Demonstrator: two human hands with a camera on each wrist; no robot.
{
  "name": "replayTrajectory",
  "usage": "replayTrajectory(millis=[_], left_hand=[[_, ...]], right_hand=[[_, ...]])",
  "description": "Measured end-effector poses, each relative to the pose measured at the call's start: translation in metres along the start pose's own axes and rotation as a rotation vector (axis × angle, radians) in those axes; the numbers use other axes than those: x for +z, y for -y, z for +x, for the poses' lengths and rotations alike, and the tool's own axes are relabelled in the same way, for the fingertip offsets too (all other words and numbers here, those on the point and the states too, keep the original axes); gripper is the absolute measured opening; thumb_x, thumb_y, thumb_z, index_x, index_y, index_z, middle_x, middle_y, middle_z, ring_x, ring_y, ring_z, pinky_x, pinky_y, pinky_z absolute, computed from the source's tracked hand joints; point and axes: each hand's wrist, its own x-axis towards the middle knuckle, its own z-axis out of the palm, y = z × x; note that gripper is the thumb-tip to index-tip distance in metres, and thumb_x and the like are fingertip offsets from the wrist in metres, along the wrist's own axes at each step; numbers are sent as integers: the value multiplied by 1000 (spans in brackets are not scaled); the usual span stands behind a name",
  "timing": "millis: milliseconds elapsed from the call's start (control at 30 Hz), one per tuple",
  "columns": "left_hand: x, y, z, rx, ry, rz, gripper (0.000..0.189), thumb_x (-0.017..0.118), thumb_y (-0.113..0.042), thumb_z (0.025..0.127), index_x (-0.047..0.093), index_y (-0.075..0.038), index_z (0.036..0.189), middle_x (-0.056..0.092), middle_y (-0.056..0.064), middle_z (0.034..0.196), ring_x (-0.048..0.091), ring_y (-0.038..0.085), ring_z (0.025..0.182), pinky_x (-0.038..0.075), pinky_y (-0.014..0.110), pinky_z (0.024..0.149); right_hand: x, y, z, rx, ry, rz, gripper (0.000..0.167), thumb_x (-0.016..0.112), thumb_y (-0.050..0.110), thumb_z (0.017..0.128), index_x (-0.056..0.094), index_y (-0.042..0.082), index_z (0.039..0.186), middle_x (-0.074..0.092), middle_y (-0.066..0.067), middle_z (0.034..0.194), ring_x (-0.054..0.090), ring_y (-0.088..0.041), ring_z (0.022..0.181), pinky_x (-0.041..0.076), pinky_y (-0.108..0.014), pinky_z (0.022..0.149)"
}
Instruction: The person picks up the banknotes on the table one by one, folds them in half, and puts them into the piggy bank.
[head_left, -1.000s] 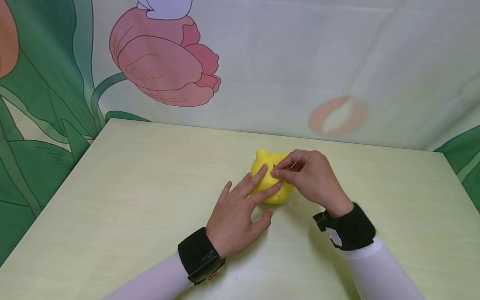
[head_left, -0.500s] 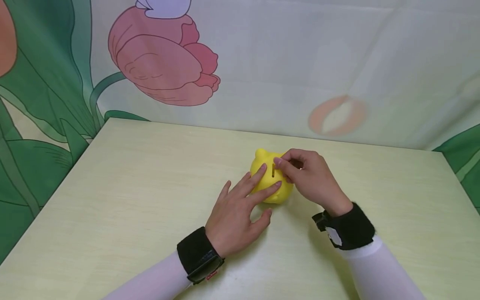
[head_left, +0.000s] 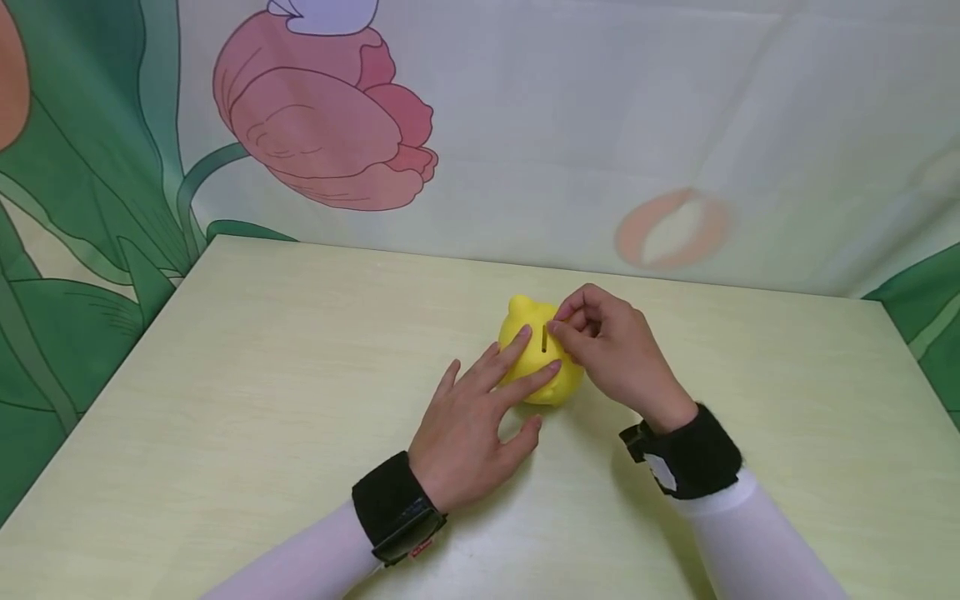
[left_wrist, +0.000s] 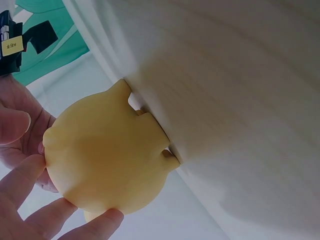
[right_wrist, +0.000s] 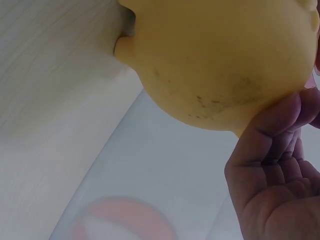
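Observation:
A yellow piggy bank (head_left: 542, 379) stands on the table with its dark slot (head_left: 544, 338) facing up. My left hand (head_left: 468, 433) spreads its fairly straight fingers over the near left side, fingertips resting on the bank on both sides of the slot's lower end. Just right of the slot, my right hand (head_left: 615, 346) has thumb and forefinger tips close together, the other fingers curled. I cannot tell whether something small is pinched there. In the left wrist view the rounded body of the piggy bank (left_wrist: 107, 150) and its stubby feet show. Dark specks mark it in the right wrist view.
The pale wooden table (head_left: 300, 350) extends around the piggy bank on all sides. Behind its far edge hangs a cloth backdrop (head_left: 525, 125) printed with a pink flower and green leaves. A black band (head_left: 686, 454) wraps the right wrist, and another the left.
The right thumb and forefinger have shifted from over the slot to its right side, uncovering the slot. My left hand stays in place on the piggy bank.

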Motion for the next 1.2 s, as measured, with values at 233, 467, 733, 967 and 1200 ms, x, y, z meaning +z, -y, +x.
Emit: replayTrajectory(millis=[233,467,733,967,1200], left_hand=[[0,0,0,-5,5,-2,53,68,-32,98,54,-40,150,32,-8,169,45,36,149,33,76,114],[0,0,0,-3,5,-8,53,68,-32,98,54,-40,150,32,-8,169,45,36,149,33,76,114],[-1,-1,1,-6,18,-17,53,68,-32,98,55,-39,150,31,-7,170,43,36,150,32,76,114],[-1,-1,1,-7,18,-26,53,68,-32,98,55,-38,150,32,-7,170,44,36,150,32,76,114],[-1,-1,1,-14,17,-20,54,68,-32,98,54,-39,150,31,-8,170,44,36,150,33,75,115]], right_hand=[[1,-1,1,-10,-11,-5,11,70,15,98,64,8,102,69,-7,87,60,-23,76,52,-25,64],[1,-1,1,-20,-17,-14,10,70,13,98,63,8,102,69,-8,86,59,-23,76,50,-24,64],[1,-2,1,-13,-10,-11,10,70,15,98,62,9,102,69,-7,86,60,-24,76,50,-26,64],[1,-2,2,-10,-3,-13,10,69,17,98,62,11,102,68,-5,85,60,-24,76,49,-27,64],[0,-2,2,-16,-6,-15,10,70,16,98,62,11,102,68,-6,85,59,-24,75,48,-27,63]])
